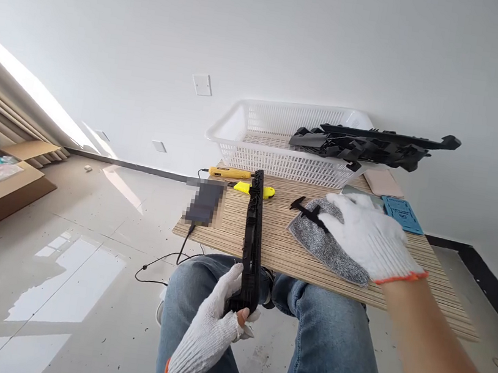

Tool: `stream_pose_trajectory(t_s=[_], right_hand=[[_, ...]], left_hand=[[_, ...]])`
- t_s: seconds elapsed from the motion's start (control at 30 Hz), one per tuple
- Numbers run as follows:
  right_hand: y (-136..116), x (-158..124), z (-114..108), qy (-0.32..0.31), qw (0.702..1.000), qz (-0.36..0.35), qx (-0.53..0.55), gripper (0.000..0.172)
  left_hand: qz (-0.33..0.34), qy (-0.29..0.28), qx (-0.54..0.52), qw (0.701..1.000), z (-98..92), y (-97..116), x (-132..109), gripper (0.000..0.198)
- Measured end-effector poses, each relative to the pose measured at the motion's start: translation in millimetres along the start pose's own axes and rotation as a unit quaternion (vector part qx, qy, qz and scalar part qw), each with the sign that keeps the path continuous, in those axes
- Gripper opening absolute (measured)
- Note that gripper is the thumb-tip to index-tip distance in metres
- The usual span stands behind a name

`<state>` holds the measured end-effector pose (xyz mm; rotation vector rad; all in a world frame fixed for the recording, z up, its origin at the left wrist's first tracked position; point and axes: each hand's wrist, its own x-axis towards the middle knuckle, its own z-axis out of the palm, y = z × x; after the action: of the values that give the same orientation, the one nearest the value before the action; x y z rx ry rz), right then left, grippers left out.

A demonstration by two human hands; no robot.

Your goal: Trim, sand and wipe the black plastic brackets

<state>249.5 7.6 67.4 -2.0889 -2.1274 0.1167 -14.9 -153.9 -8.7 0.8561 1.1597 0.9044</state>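
Note:
My left hand [214, 330], in a white knit glove with an orange cuff, is closed around the lower end of a long black plastic trim piece [254, 243]. The piece points away from me, over the near table edge, its ribbed side showing. A bare thumb tip pokes from the glove. My right hand [365, 234], gloved alike, is stretched out over the right of the table, fingers extended. Its thumb side is at a black caliper [312, 213], which lies on a grey cloth [328, 247]; whether they touch is unclear.
A white plastic basket [280, 160] by the wall holds several black plastic parts [370, 147]. On the table [278, 240] lie a yellow utility knife [242, 187], a yellow corded tool [230, 173], a blurred dark device [205, 202], a blue card [402, 214] and a pink item [383, 183].

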Motion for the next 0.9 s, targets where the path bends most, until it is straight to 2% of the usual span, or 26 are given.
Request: stream_pose_trajectory(t_s=[0.03,0.1,0.2,0.33,0.43,0.53,0.6,0.67,0.7,0.73,0.8,0.9], right_hand=[[-13,8,-2,-0.011,1.000,-0.007,0.001,0.053],[-42,28,-2,-0.043,0.996,-0.075,0.008,0.049],[-81,61,13,-0.102,0.980,-0.172,-0.022,0.050],[-113,89,46,-0.120,0.974,-0.192,-0.015,0.058],[-116,96,56,-0.116,0.979,-0.165,-0.001,0.055],[-104,89,49,-0.100,0.987,-0.128,0.006,0.052],[-89,73,40,-0.082,0.991,-0.105,0.031,0.051],[-73,48,34,-0.048,0.981,-0.061,0.180,0.047],[-66,33,33,-0.038,0.958,-0.041,0.280,0.044],[-59,19,34,-0.036,0.921,-0.024,0.387,0.041],[-50,-7,39,-0.052,0.820,0.017,0.569,0.037],[-46,-27,52,-0.068,0.726,0.123,0.674,0.034]], left_hand=[[-0.007,0.003,0.000,1.000,-0.1,0,0,0.092],[-0.026,0.007,0.002,1.000,-0.6,-1,-2,0.093],[-0.050,0.015,0.010,0.999,0.0,1,-5,0.090],[-0.049,0.068,0.024,0.996,3.9,-1,-9,0.066],[-0.043,0.060,0.041,0.996,5.5,-4,-11,0.050],[-0.019,0.043,0.061,0.997,5.1,-5,-11,0.043],[0.006,0.054,0.070,0.996,4.5,-6,-8,0.038],[0.019,0.070,0.076,0.994,5.0,-7,-3,0.037],[0.020,0.077,0.080,0.994,5.9,-7,-1,0.038],[0.022,0.083,0.085,0.993,7.2,-8,2,0.040],[0.033,0.097,0.096,0.990,10.7,-9,7,0.046],[0.081,0.136,0.100,0.982,14.1,-4,14,0.053]])
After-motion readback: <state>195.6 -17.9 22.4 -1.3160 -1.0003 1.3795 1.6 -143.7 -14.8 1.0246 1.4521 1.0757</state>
